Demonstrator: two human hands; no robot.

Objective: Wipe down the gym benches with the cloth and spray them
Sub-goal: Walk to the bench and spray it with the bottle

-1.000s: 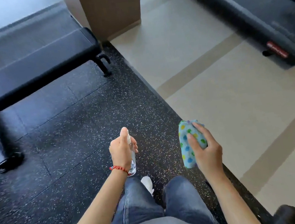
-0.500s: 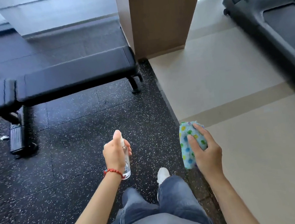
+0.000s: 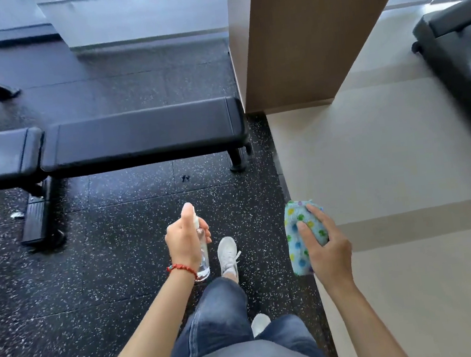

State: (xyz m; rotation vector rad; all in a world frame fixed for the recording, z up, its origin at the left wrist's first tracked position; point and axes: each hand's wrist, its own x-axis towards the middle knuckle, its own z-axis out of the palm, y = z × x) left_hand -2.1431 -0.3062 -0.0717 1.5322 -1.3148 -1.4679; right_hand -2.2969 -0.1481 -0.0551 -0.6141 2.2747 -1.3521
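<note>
The bench (image 3: 140,135) now lies nearer and squarer across the far left than half a second ago, its two black padded sections smooth above the speckled rubber floor (image 3: 91,270). The left hand (image 3: 184,239) is clamped on a clear bottle (image 3: 203,259), apparently plastic, finger on its white nozzle. The right hand (image 3: 327,251) grips a folded, dotted blue cloth (image 3: 296,239) over the floor's edge.

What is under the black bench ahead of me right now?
Under the bench shows speckled black rubber floor, its front foot on the right, a base bar on the left. The floor directly beneath the pad is hidden by the pad.
</note>
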